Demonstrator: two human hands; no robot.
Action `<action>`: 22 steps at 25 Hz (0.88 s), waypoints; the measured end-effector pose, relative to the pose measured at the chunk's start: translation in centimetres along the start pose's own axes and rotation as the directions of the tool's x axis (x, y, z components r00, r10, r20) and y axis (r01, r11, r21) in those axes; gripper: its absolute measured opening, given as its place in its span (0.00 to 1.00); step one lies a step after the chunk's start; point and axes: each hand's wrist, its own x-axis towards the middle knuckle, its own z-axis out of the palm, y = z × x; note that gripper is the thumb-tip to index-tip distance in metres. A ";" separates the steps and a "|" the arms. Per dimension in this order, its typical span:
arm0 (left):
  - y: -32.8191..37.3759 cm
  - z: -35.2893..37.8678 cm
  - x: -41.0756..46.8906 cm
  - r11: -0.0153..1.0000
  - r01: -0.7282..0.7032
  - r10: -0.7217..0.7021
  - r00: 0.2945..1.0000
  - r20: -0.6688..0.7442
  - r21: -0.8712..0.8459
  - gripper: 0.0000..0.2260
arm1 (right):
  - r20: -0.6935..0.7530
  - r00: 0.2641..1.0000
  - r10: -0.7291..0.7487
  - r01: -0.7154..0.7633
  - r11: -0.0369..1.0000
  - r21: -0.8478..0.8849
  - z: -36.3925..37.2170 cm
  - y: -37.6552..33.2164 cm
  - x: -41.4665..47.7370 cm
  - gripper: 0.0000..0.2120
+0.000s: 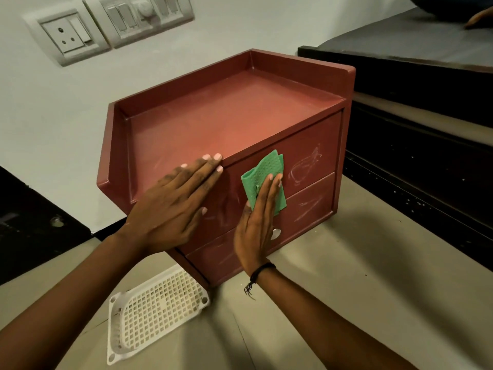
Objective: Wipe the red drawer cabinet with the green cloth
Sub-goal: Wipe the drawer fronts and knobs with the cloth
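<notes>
The red drawer cabinet stands on a beige surface, its two drawer fronts facing right and marked with white scribbles. My left hand lies flat, fingers together, on the front edge of the cabinet's dusty top. My right hand presses the folded green cloth flat against the upper drawer front. The cloth sticks out above and to the right of my fingers. A metal knob shows just beside my right palm.
A white perforated plastic tray lies on the beige surface in front of the cabinet. Wall switches and a socket are on the white wall behind. A dark ledge runs along the right. Another person's fingertips show top right.
</notes>
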 end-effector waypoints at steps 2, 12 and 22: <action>-0.5 -0.5 0.0 0.999 -0.044 0.045 0.998 0.051 -0.021 0.33 | 0.005 1.000 0.026 -0.026 1.000 0.005 0.5 -0.6 -1.4 0.29; -3.1 -1.9 -1.9 0.977 -0.183 0.160 0.969 0.186 0.114 0.41 | 0.232 0.961 -0.151 0.167 0.985 -0.052 4.9 -5.1 -10.2 0.35; -2.6 -1.6 -2.2 0.987 -0.155 0.148 0.981 0.124 0.047 0.40 | 0.261 0.948 -0.183 0.272 0.891 -0.363 5.1 -0.4 -8.0 0.34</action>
